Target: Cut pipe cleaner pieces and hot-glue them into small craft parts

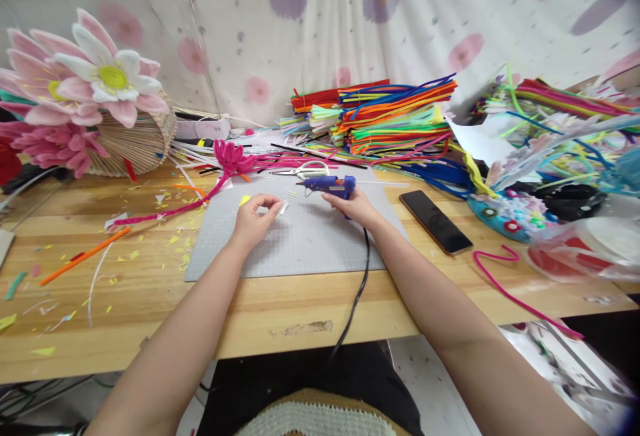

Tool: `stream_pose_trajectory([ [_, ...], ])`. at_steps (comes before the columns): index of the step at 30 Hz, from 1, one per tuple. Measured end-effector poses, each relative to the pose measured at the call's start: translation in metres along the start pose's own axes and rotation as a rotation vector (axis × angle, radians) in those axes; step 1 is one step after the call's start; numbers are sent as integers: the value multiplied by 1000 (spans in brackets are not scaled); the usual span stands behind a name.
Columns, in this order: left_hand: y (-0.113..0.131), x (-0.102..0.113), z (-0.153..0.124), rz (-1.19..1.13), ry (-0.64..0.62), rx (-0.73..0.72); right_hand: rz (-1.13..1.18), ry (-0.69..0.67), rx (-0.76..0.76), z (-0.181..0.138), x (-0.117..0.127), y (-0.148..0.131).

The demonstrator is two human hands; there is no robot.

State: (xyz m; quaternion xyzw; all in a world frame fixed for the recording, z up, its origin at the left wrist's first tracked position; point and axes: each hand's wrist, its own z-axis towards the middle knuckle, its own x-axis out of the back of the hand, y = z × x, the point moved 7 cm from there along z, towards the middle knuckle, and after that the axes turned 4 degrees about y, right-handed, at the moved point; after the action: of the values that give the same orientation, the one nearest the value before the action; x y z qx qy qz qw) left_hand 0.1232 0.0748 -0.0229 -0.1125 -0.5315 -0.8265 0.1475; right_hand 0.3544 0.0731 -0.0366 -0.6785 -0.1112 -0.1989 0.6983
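Observation:
My right hand [353,208] grips a blue glue gun [330,186] over the grey cutting mat [300,243], nozzle pointing left. A black cord [356,296] runs from it off the table's front edge. My left hand [254,217] is closed in a pinch on a small white piece [283,208] resting at the mat, just left of the nozzle. A pink pipe-cleaner flower [231,158] with a long stem lies behind my left hand.
Scissors [303,171] lie behind the glue gun. A black phone [435,221] sits right of the mat. Stacks of coloured pipe cleaners [395,116] fill the back. A basket of fabric flowers [85,89] stands at left. Yellow scraps litter the wooden table [125,316].

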Motion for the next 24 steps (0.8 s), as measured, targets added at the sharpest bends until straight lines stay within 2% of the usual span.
stream_pose_trajectory([
  [6, -14, 5, 2, -156, 25, 114, 190, 266, -44, 12, 52, 17],
  [10, -23, 10, 5, -164, 77, 161, 154, 402, -144, 19, 68, 39],
  [13, -30, 20, 9, -146, 184, 187, -35, 381, -230, 21, 66, 52],
  [15, -34, 30, 11, -147, 272, 192, -161, 354, -218, 22, 64, 53],
  [20, -40, 48, 14, -170, 434, 145, -354, 271, -146, 23, 60, 43],
  [24, -41, 53, 13, -197, 493, 152, -618, 155, -120, 17, 72, 28],
])
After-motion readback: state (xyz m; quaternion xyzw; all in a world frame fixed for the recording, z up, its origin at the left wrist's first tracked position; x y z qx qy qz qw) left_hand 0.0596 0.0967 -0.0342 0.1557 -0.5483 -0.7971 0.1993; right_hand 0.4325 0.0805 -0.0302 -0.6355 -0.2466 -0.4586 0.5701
